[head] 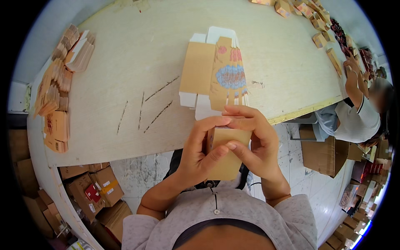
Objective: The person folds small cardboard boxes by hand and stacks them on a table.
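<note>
Between my two hands is a tan cardboard box, raised in front of my chest near the table's edge. My left hand grips its left side, with the thumb on the face turned towards me. On the other side my right hand holds it, its thumb tip close to the left one. The fingers of both hands meet over the box's far end and hide much of it. Just beyond lies a fanned stack of flat, unfolded box blanks, tan with blue and pink flower prints and white flaps.
Piles of flat blanks line the table's left side. Folded boxes lie at the far right. A co-worker sits at the right edge, arms over the table. Cardboard cartons stand under the table and on the floor right.
</note>
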Tool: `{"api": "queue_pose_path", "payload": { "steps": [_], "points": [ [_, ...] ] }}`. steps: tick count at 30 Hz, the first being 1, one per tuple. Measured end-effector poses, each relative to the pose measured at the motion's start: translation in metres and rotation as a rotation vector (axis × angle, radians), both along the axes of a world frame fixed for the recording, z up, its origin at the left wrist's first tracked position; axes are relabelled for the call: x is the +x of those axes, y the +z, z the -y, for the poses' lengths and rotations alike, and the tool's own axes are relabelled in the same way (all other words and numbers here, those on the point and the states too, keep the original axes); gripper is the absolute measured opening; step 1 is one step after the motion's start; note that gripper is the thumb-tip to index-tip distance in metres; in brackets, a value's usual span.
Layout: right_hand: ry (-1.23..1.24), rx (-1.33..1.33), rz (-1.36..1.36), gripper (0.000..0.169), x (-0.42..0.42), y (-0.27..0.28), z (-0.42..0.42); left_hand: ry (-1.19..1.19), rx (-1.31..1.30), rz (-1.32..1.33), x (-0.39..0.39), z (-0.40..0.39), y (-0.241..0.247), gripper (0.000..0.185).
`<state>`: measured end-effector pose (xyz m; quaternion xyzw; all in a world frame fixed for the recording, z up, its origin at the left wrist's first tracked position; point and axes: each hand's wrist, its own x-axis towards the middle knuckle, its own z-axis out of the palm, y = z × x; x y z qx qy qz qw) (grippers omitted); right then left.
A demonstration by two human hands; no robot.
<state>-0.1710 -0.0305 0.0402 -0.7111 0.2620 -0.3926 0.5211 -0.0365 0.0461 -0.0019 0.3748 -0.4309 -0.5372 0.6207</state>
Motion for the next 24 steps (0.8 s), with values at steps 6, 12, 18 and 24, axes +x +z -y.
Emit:
{"api": "queue_pose_path", "payload": {
  "steps": [6, 12, 18, 24],
  "points": [
    [-0.229, -0.015, 0.052, 0.015, -0.035, 0.019, 0.062, 0.07, -0.088, -0.245, 0.007, 0.009, 0.015, 0.055],
    [-0.956, -0.115, -0.087, 0.036, -0.142, 0.043, 0.263, 0.536, -0.081, 0.6, 0.036, 0.022, 0.011, 0.053],
    [-0.605, -0.59, -0.176, 0.028, -0.012, -0.011, 0.195, 0.59, 0.024, 1.202, 0.029, 0.049, 0.005, 0.076],
    [-0.231, -0.906, -0.484, 0.032, 0.066, -0.018, 0.155, 0.538, 0.005, 1.158, 0.024, 0.053, 0.006, 0.075]
  ]
}}
